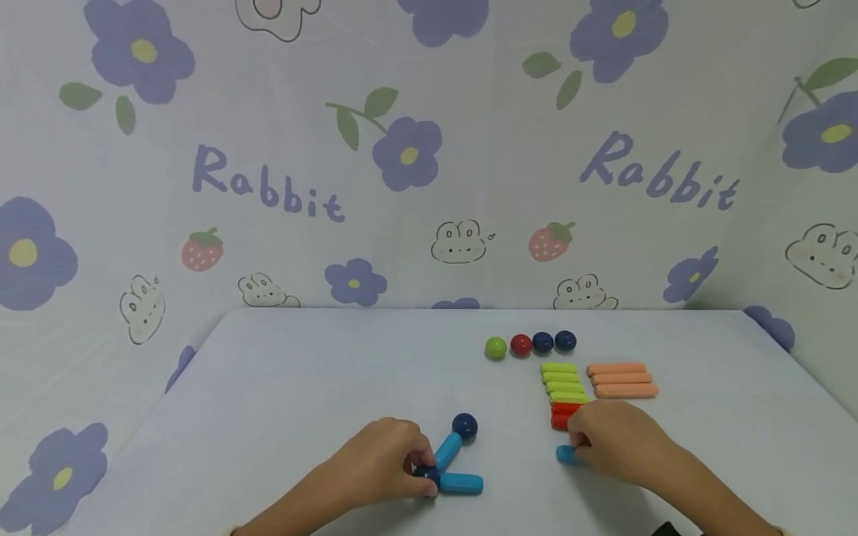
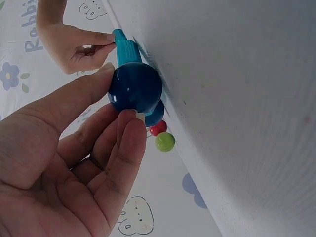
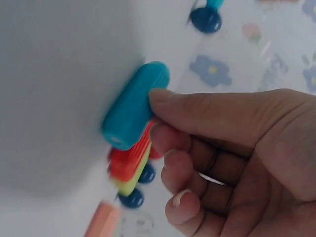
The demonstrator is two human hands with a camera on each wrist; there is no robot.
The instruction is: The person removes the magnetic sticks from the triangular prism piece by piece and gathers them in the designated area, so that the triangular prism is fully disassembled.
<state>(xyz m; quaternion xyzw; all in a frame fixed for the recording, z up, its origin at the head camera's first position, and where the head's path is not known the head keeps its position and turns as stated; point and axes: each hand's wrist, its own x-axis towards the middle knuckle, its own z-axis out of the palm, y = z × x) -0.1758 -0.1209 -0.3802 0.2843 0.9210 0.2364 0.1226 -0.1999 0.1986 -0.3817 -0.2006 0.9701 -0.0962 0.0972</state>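
While the left hand [image 1: 382, 465] pinches the dark blue ball [image 1: 426, 474] joining two blue sticks to steady it, the right hand [image 1: 620, 443] grips another blue stick [image 1: 566, 454], just right of that ball, beside the red sticks [image 1: 561, 415].

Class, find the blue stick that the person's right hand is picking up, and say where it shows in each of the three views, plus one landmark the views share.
Head: the blue stick peeks out left of the right hand, low and right of centre.
Left wrist: not surely in it; the right hand touches a stick end at top left.
Right wrist: centre, pinched at the thumb tip.
Shared landmark: the red sticks, in the head and right wrist views.
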